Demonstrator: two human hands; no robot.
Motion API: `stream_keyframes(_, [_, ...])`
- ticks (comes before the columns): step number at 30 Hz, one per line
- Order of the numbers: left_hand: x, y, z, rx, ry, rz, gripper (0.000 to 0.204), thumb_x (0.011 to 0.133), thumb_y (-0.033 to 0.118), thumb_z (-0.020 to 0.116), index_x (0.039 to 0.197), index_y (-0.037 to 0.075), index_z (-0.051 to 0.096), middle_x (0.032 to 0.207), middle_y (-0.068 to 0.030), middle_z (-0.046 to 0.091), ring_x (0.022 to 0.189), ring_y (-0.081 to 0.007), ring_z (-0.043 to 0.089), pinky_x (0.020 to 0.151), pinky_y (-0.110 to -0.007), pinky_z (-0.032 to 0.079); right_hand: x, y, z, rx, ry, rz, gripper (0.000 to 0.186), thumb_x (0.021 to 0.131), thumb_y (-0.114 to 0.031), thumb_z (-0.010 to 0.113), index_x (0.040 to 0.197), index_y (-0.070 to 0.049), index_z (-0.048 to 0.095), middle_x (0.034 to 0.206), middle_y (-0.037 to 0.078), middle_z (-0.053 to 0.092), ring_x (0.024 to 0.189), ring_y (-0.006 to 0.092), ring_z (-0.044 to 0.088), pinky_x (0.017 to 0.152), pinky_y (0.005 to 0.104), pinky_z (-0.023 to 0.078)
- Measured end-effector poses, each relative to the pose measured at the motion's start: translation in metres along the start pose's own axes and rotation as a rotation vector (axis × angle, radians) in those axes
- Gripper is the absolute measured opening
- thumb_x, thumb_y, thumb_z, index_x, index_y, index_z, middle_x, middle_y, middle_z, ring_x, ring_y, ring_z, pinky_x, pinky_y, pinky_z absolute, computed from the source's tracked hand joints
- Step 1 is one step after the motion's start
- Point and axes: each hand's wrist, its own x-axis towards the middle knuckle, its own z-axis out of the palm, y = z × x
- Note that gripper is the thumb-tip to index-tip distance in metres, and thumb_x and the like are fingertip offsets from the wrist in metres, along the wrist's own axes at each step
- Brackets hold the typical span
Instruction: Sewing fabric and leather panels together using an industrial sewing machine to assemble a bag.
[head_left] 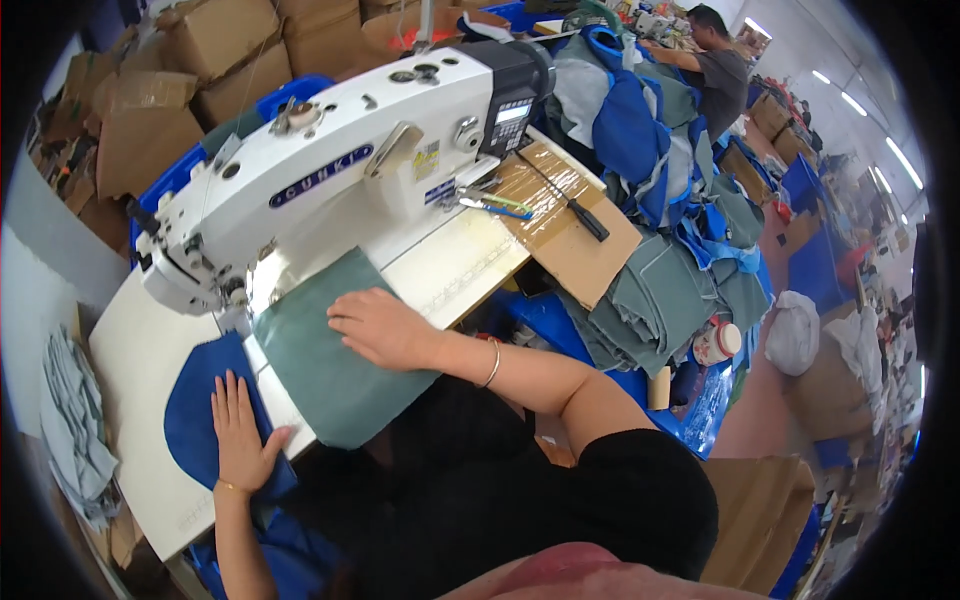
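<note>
A white industrial sewing machine (330, 150) stands across the white work table, its needle area (235, 305) just beyond my hands. My left hand (240, 435) lies flat with fingers stretched on a blue fabric piece (195, 415) with a curved edge. My right hand (380, 328) rests, palm down and fingers extended, on a grey-green fabric panel (335, 395). The panel lies right of the blue piece, and its near edge hangs toward my lap. The far end of the blue piece reaches the needle area; whether the needle is in it cannot be made out.
Right of the machine lie a cardboard sheet (575, 225), a black-handled screwdriver (590, 220) and pens (495, 205). Beyond are heaped blue and grey fabric (630, 130) and stacked green pieces (650, 300). Grey fabric (75, 430) hangs at left. Another person (715, 80) works at the back.
</note>
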Motion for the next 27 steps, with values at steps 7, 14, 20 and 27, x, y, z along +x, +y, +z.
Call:
stream_keyframes(7, [0.015,0.011,-0.002,-0.074,0.118,0.023,0.086,0.092,0.046,0.064,0.153,-0.006,0.032,0.162,-0.0247,0.028,0.152,-0.0419,0.022,0.125,-0.049,0.017,0.004,0.008,-0.009,0.025,0.074,-0.051,0.030,0.087,-0.009,0.068,0.116,-0.002,0.067,0.125,0.016,0.065,0.119,0.0367,0.059,0.103,0.0462,0.046])
stream_keyframes(14, [-0.015,-0.005,-0.037,-0.075,0.281,-0.006,0.080,0.094,0.054,0.063,0.145,-0.004,0.046,0.159,-0.0235,0.036,0.150,-0.0409,0.029,0.122,-0.048,0.025,0.011,-0.006,-0.018,-0.088,-0.047,-0.060,0.029,0.092,-0.011,0.066,0.119,-0.001,0.066,0.127,0.012,0.064,0.122,0.0322,0.058,0.101,0.0438,0.045])
stream_keyframes(20, [-0.055,0.029,-0.031,0.088,-0.103,0.046,0.124,0.059,0.049,0.089,0.155,-0.002,0.029,0.164,-0.0196,0.028,0.154,-0.0390,0.021,0.126,-0.054,0.016,0.014,-0.017,-0.025,-0.203,-0.138,-0.074,0.032,0.092,-0.013,0.066,0.122,-0.002,0.064,0.130,0.012,0.063,0.123,0.0319,0.058,0.100,0.0437,0.046])
stream_keyframes(27, [-0.066,0.025,-0.026,0.084,0.080,0.064,0.101,0.074,0.055,0.078,0.152,0.004,0.040,0.161,-0.0171,0.036,0.152,-0.0377,0.028,0.125,-0.055,0.017,0.029,-0.031,-0.029,-0.253,-0.165,-0.139,0.037,0.089,-0.015,0.071,0.123,-0.002,0.065,0.132,0.014,0.061,0.127,0.0340,0.054,0.103,0.0449,0.046])
